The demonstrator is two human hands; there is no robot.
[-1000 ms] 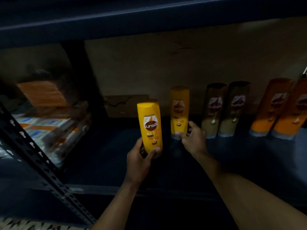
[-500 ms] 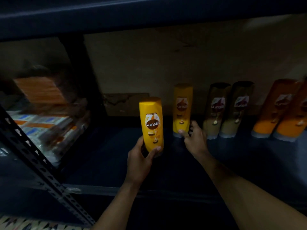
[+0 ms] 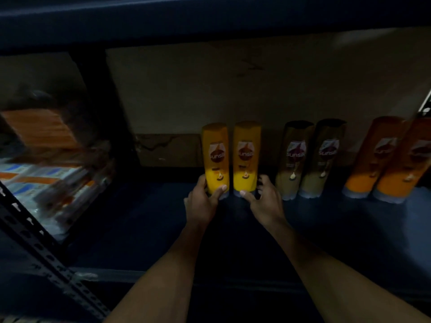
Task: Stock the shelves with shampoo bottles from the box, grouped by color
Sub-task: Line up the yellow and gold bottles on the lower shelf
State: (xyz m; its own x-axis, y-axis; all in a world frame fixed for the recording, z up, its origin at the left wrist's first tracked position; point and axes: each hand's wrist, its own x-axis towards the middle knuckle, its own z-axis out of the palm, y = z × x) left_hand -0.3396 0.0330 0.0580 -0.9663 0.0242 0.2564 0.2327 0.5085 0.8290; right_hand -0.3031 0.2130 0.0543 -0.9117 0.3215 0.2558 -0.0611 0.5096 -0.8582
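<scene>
Two yellow shampoo bottles stand side by side at the back of the dark blue shelf [image 3: 144,220]. My left hand [image 3: 201,203] grips the base of the left yellow bottle [image 3: 215,157], thumb across its front. My right hand [image 3: 264,201] holds the base of the right yellow bottle [image 3: 246,157], thumb at its front and fingers at its right side. To the right stand two olive-brown bottles [image 3: 310,159] and then two orange bottles [image 3: 387,162], all leaning toward the back wall.
The upper shelf board [image 3: 210,17] hangs close overhead. A perforated metal upright [image 3: 46,255] crosses the lower left. Behind it, in the neighbouring bay, lie stacked packaged goods [image 3: 53,180]. A cardboard backing [image 3: 233,89] closes the rear of the shelf.
My left hand has carried its yellow bottle back and to the right, setting it upright beside the other yellow bottle. My right hand has closed around the base of that second bottle.
</scene>
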